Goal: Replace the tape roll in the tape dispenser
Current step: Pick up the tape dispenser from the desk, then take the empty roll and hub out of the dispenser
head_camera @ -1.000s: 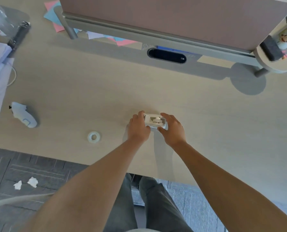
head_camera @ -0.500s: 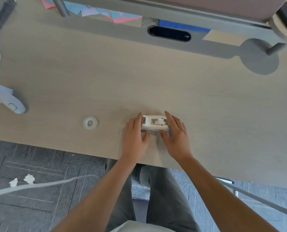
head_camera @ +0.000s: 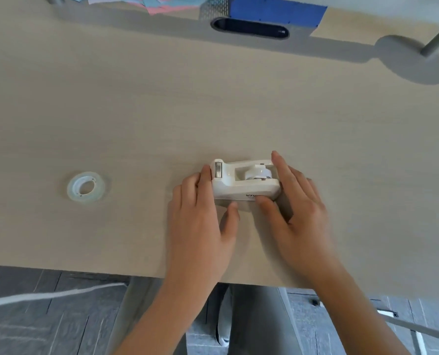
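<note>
A white tape dispenser (head_camera: 241,187) stands upright on the pale wooden desk (head_camera: 239,111), its metal cutter at the left end. A white spool with little tape (head_camera: 257,173) sits in its well. My left hand (head_camera: 203,213) touches the cutter end, fingers along its left side and thumb below the near side. My right hand (head_camera: 295,201) cups the right end, fingers along the rear and thumb on the near side. A clear tape roll (head_camera: 86,187) lies flat on the desk well to the left, apart from both hands.
A dark oval cable slot (head_camera: 250,28) with a blue panel (head_camera: 277,10) is at the desk's far edge. Coloured papers (head_camera: 162,2) lie at the top. A grey post (head_camera: 437,41) casts a round shadow at the far right. The desk's near edge runs just below my wrists.
The view has come closer and lower over the desk. Both hands stay on the dispenser, which now rests upright on the desk; the left thumb has slid under its near side.
</note>
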